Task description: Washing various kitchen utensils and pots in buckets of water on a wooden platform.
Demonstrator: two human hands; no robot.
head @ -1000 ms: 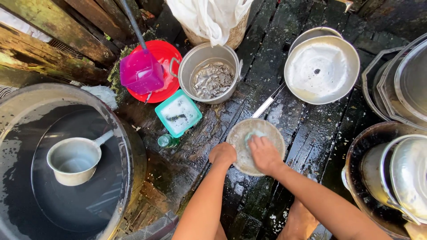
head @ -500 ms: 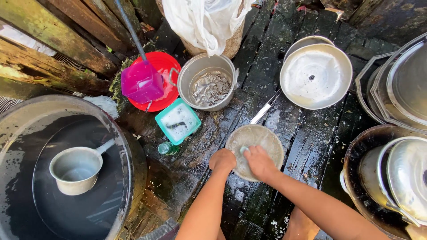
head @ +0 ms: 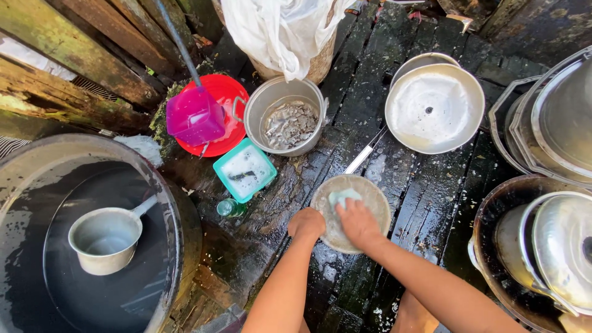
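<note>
While the left hand (head: 307,223) holds the near-left rim of a round plate (head: 370,197) with its grip closed on the edge, the right hand (head: 356,223) presses a pale green sponge (head: 343,197) onto the plate's face, fingers bent over it. The plate lies on the wet dark planks (head: 425,191) in front of the person. Behind it stand a metal pot (head: 285,123) with dirty water and a turquoise soap box (head: 245,169). A wide metal basin (head: 435,108) sits to the right, well apart.
</note>
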